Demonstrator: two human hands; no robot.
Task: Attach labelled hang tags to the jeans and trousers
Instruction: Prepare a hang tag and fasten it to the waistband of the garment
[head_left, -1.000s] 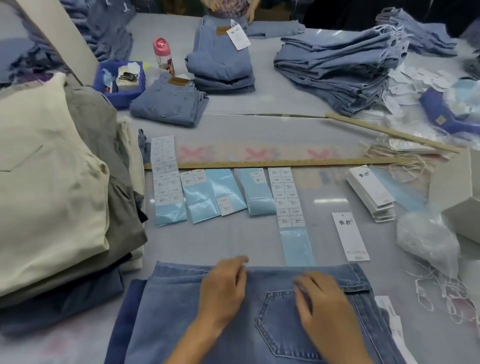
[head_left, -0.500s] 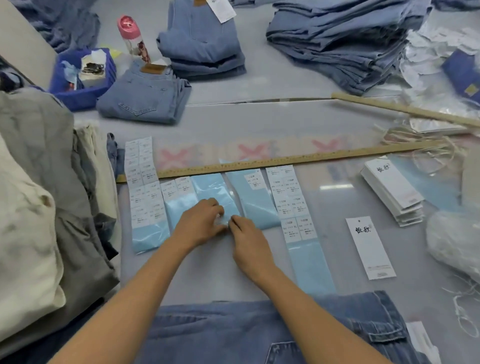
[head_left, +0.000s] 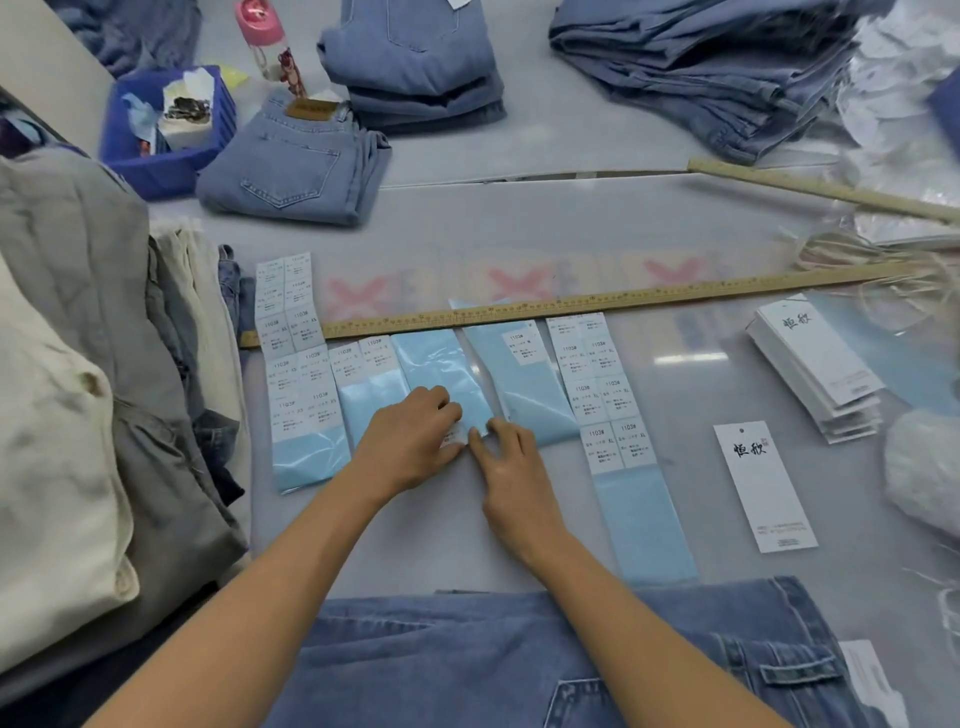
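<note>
Blue jeans lie flat at the near table edge, under my forearms. Beyond them several pale blue sticker strips with white size labels lie side by side. My left hand rests on the lower end of the middle strip, fingers curled over a white label there. My right hand touches the same spot, its fingertips at the strip's corner. A single white hang tag lies to the right, and a stack of hang tags sits further right.
A long wooden ruler runs across behind the strips, a second ruler at the back right. Piled trousers fill the left. Folded jeans, a blue bin, a pink bottle and denim stacks lie at the back.
Both hands left the jeans and reached forward to the middle sticker strip. Since half a second ago they stay there, with the fingers working at the label.
</note>
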